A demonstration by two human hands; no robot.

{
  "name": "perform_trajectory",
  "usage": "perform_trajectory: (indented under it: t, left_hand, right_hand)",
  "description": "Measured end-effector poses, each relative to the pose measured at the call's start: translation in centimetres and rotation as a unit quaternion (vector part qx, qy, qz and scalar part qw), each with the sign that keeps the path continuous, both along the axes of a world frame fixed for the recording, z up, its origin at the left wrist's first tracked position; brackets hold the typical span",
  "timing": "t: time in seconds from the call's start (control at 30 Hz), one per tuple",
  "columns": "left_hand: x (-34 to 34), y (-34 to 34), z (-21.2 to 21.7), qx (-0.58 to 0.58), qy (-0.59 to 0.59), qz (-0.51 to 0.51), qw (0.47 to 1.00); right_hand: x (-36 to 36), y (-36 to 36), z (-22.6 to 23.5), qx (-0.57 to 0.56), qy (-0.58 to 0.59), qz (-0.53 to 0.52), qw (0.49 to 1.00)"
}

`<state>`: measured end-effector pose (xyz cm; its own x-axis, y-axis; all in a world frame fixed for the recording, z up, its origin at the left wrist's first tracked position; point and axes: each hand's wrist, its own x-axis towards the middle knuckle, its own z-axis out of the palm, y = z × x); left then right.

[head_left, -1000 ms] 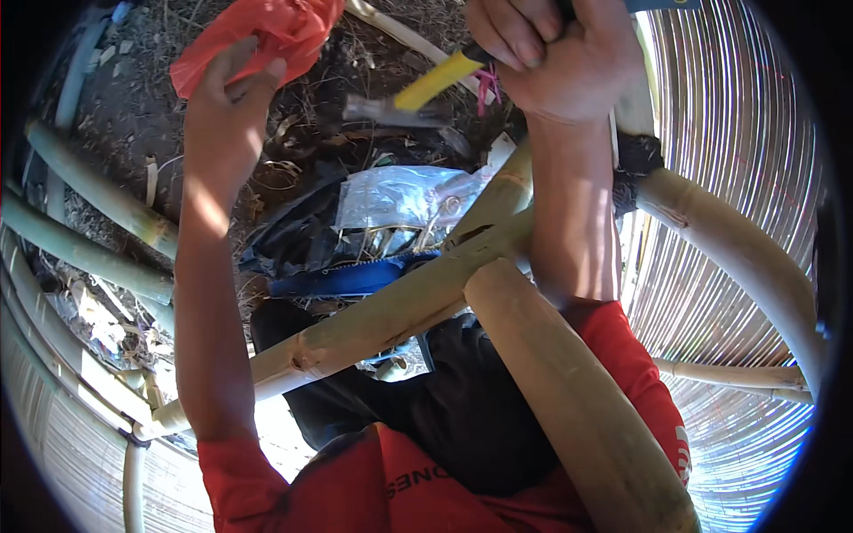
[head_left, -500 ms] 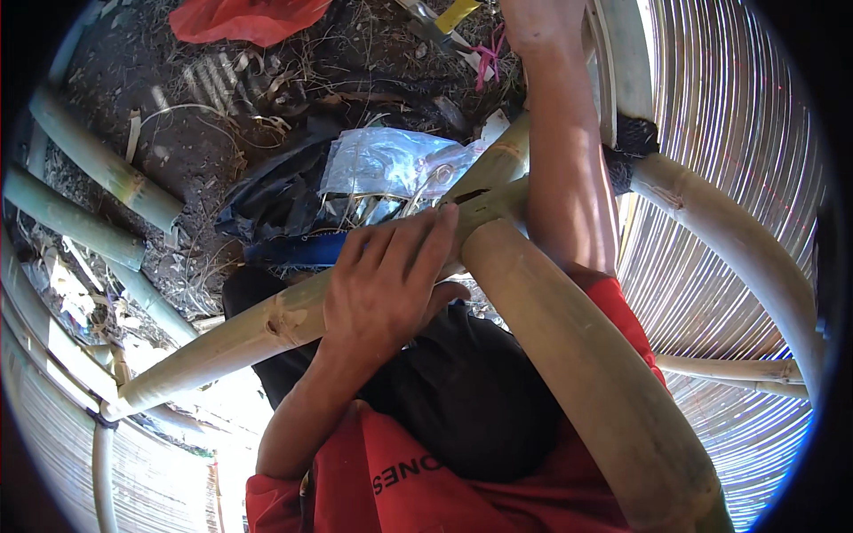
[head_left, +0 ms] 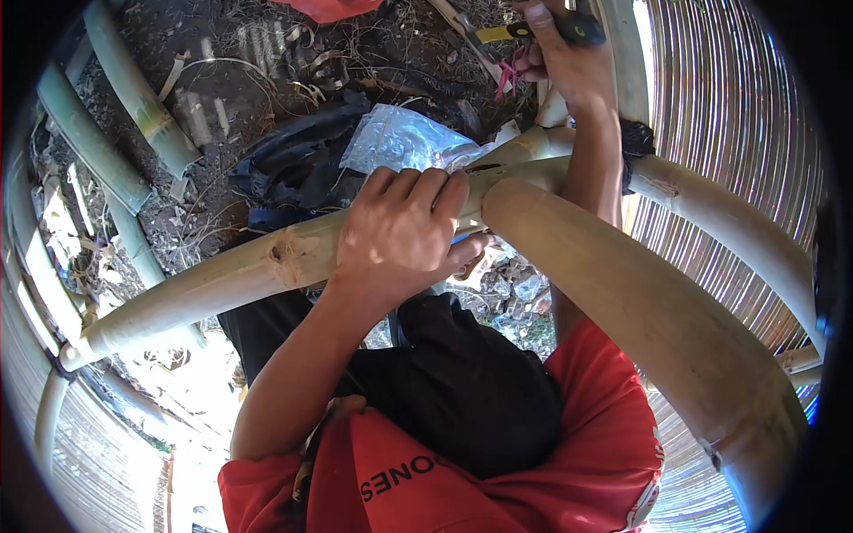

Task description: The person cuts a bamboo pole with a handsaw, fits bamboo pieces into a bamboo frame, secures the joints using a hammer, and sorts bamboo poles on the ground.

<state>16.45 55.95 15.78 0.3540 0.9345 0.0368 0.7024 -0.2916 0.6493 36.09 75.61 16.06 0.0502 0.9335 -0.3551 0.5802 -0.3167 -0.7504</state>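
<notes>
Pale yellow-green bamboo pole [head_left: 222, 280] runs slantwise across the middle of the view, from the lower left up toward the upper right, where it meets a thicker tan bamboo pole [head_left: 640, 311] that sweeps down to the lower right. The left hand [head_left: 400, 235] lies over the slanting pole near that joint, fingers curled over its top and thumb under it, gripping it. Higher up, the right hand [head_left: 569, 58] is closed round the black handle of a tool with a yellow part [head_left: 498, 34]; its working end is hard to make out. Below the poles lies dark bare earth [head_left: 222, 107] strewn with dry twigs, a crumpled clear plastic bag [head_left: 400, 138], black fabric [head_left: 293, 169] and more green bamboo lengths [head_left: 133, 89]. A woven cane wall [head_left: 729, 133] closes the right side.
</notes>
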Motion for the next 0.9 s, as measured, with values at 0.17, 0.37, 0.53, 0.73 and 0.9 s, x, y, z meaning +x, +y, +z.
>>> perform_trajectory:
  t: [0.17, 0.37, 0.53, 0.73, 0.9]
  left_hand:
    - [0.6, -0.1, -0.5, 0.012, 0.025, -0.038, 0.999]
    - [1.1, 0.6, 0.7, -0.086, 0.103, -0.088, 0.987]
    - [1.1, 1.2, 0.3, -0.143, 0.075, -0.095, 0.982]
    - [1.1, 0.7, -0.5, -0.076, 0.048, -0.143, 0.986]
    - [1.8, 0.9, -0.6, -0.142, 0.034, -0.134, 0.98]
  right_hand:
    - [5.6, -8.3, 1.9, 0.156, 0.247, -0.036, 0.956]
    - [8.7, -21.6, 3.3, 0.369, 0.357, -0.083, 0.854]
    - [7.8, -31.9, 0.1, 0.353, 0.312, -0.048, 0.881]
    - [5.6, -36.6, -3.4, 0.167, 0.57, -0.195, 0.78]
    - [5.1, -35.4, -5.7, 0.026, 0.341, -0.44, 0.831]
